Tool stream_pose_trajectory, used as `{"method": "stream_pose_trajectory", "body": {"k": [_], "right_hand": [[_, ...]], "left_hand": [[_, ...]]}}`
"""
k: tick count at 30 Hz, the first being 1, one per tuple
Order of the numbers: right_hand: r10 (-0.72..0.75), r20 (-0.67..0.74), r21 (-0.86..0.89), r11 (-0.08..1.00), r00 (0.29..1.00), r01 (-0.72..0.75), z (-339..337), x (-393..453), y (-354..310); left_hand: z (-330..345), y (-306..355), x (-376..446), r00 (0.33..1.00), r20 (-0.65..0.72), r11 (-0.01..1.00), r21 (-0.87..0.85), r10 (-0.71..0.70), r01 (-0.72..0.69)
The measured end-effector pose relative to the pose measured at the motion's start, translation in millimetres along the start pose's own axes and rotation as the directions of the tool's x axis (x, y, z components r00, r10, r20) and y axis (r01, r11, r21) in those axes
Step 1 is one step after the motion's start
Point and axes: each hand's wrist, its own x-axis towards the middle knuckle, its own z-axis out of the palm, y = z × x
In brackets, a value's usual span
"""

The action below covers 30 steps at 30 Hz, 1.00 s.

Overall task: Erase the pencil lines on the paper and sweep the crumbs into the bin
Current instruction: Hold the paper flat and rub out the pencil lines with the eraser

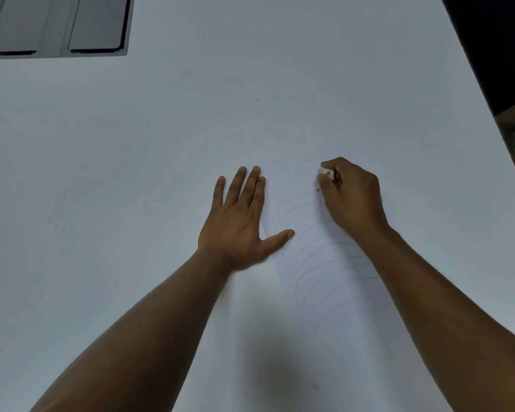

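Note:
A white sheet of paper (pixel 318 281) lies on the white table, marked with several faint curved pencil lines (pixel 315 260). My left hand (pixel 238 221) lies flat with straight, spread fingers on the paper's left edge. My right hand (pixel 351 197) is curled round a small white eraser (pixel 326 173), which it holds near the top of the sheet, above the lines. A tiny dark crumb (pixel 318 189) lies beside my right thumb. No bin is in view.
The white table (pixel 131 173) fills most of the view. A grey metal panel with two dark recessed lids (pixel 57 25) is set into its far left corner. The table's right edge (pixel 485 93) runs diagonally, with dark floor beyond it.

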Motion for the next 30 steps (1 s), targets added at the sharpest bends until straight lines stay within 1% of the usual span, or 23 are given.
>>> {"method": "stream_pose_trajectory", "body": {"k": [3,5,9,11,14,18,21,24,25,26,28,30], "right_hand": [[0.0,-0.044,0.03,1.0,0.999,0.002,6,-12,5],[0.04,-0.062,0.105,0.994,0.997,-0.034,7,-15,6],[0.221,-0.015,0.282,0.937,0.975,-0.208,-2,-11,2],[0.293,0.028,0.345,0.894,0.956,-0.285,-5,-7,1],[0.389,0.081,0.447,0.808,0.918,-0.382,-7,-2,3],[0.455,0.098,0.575,0.7,0.885,-0.424,-10,1,5],[0.467,0.136,0.641,0.631,0.874,-0.437,-11,3,6],[0.431,0.176,0.711,0.566,0.885,-0.417,-15,7,7],[0.411,0.179,0.718,0.567,0.894,-0.404,-16,9,7],[0.391,0.173,0.707,0.59,0.904,-0.39,-17,10,7],[0.351,0.154,0.635,0.682,0.924,-0.365,-19,15,5],[0.315,0.174,0.558,0.749,0.933,-0.357,-20,20,3]], "left_hand": [[1,0,-1,1.0,-0.021,1.0,-0.014,0.007,-0.007],[1,-1,-2,0.997,-0.059,0.998,-0.034,0.046,-0.048],[3,-4,-1,0.967,-0.106,0.973,0.038,0.231,-0.228],[4,-4,-1,0.958,-0.103,0.962,0.08,0.268,-0.261],[5,-4,-1,0.966,-0.086,0.968,0.088,0.243,-0.235],[5,-4,-1,0.969,-0.099,0.973,0.078,0.226,-0.219],[6,-4,-1,0.966,-0.109,0.971,0.074,0.233,-0.226],[7,-4,-1,0.964,-0.12,0.97,0.076,0.238,-0.23],[7,-4,-2,0.962,-0.127,0.97,0.079,0.24,-0.231],[7,-4,-2,0.961,-0.132,0.969,0.083,0.243,-0.233],[7,-4,-1,0.961,-0.131,0.968,0.091,0.244,-0.234],[7,-4,-1,0.962,-0.127,0.968,0.097,0.243,-0.232]]}}
